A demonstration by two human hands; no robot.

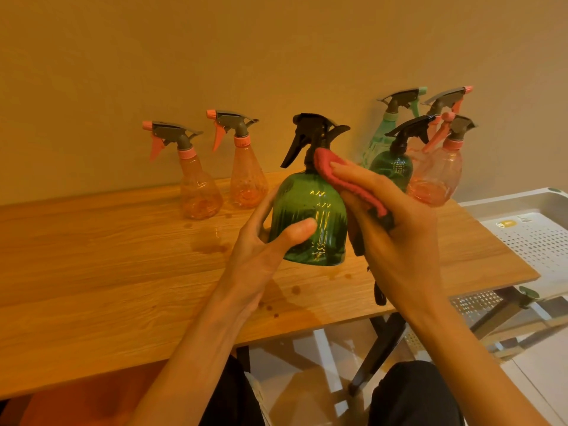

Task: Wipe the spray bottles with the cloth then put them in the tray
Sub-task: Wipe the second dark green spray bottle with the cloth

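A dark green spray bottle [310, 216] with a black trigger head is lifted above the wooden table [107, 265]. My left hand [270, 241] grips its body from the left, thumb across the front. My right hand [390, 216] presses a pink-red cloth [341, 176] against the bottle's right shoulder and neck. Two orange bottles [199, 192] [247, 182] stand at the back left. At the back right stand a mint bottle [379, 139], a second green bottle [393, 167] and two pink-orange bottles [436, 176]. The white perforated tray [528, 238] sits at the right, off the table.
Water drops and wet marks lie on the table [276, 299] below the held bottle. The wall runs close behind the bottles. A black folding table leg [381, 348] and white floor items show under the table edge. My knees are at the bottom.
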